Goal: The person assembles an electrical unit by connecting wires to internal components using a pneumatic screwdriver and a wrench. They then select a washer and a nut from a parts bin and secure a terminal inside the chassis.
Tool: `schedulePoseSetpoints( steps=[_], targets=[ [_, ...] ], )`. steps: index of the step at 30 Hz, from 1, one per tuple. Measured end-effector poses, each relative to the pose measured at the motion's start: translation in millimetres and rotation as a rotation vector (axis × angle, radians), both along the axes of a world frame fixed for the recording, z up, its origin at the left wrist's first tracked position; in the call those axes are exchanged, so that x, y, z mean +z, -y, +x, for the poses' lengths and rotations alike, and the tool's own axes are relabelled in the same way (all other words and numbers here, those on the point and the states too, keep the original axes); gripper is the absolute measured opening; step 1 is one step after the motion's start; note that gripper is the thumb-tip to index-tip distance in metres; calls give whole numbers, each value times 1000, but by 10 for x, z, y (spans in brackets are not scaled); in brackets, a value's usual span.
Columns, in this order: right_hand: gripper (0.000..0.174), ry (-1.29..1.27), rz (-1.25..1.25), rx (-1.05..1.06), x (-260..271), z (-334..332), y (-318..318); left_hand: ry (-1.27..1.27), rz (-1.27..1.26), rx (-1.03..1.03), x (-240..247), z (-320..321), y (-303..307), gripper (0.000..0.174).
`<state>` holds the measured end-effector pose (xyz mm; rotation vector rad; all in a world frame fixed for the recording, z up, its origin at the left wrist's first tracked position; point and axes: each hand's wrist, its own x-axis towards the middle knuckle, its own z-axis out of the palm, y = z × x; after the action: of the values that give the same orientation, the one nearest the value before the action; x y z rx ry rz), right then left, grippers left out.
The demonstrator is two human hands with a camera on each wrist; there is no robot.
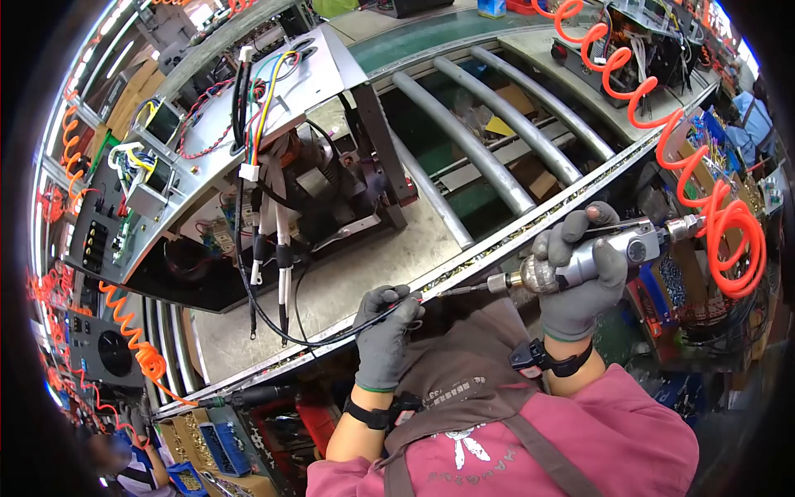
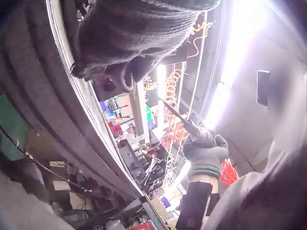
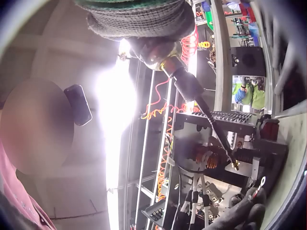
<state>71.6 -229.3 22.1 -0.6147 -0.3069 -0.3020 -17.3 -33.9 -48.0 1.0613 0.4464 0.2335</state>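
In the head view, my gloved left hand (image 1: 385,335) pinches a black cable (image 1: 335,338) close to its end. The ring terminal (image 3: 262,181) on that end sticks out past my fingertips in the right wrist view. My gloved right hand (image 1: 584,290) grips an air screwdriver (image 1: 573,267), its bit pointing left toward the left hand. At the bit's tip sits a small brass-coloured fastener (image 3: 235,165), a short way from the ring terminal. The cable runs back to an open metal machine housing (image 1: 178,219), where white cables (image 1: 284,277) with black sleeves also hang down.
The housing stands on a pale board (image 1: 224,331) along the conveyor. Bare steel rollers (image 1: 464,141) lie to its right. An orange coiled air hose (image 1: 733,248) leads off the screwdriver. Bins of small parts (image 1: 219,447) stand at lower left. Another person (image 1: 137,455) is at far left.
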Motion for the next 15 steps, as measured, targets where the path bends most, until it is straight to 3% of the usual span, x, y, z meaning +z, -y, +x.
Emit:
schedulePoseSetpoints(
  steps=[7, 15],
  targets=[
    [36, -42, -5, 91, -68, 71, -229, 13, -64, 34, 37, 50, -87, 24],
    [34, 55, -128, 58, -94, 148, -564, 54, -50, 52, 16, 179, -269, 22]
  ],
)
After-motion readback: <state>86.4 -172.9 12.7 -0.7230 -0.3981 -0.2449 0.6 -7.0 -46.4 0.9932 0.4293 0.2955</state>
